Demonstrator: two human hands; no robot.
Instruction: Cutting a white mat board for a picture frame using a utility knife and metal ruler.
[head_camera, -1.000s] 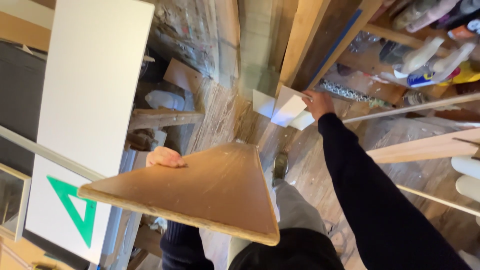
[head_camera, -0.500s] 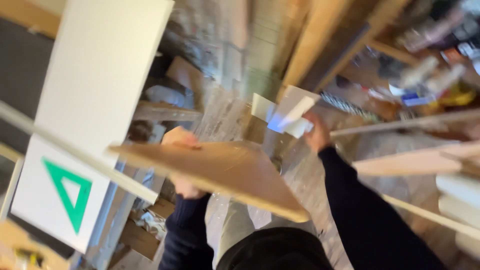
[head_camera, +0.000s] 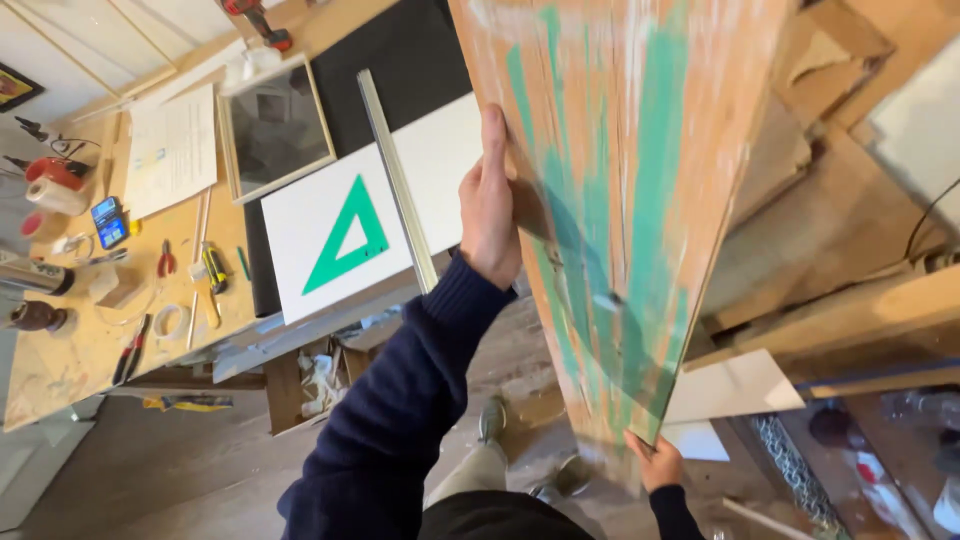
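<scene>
Both hands carry the green-streaked raw wooden board (head_camera: 610, 200), held off the floor and not yet set down: left hand (head_camera: 490, 205) fingers wrap its nine o'clock edge, right hand (head_camera: 655, 462) fingers grip the six o'clock corner.

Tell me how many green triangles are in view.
1: the green triangle lies on the white board on the workbench, left of the left hand. Others may be hidden.
</scene>
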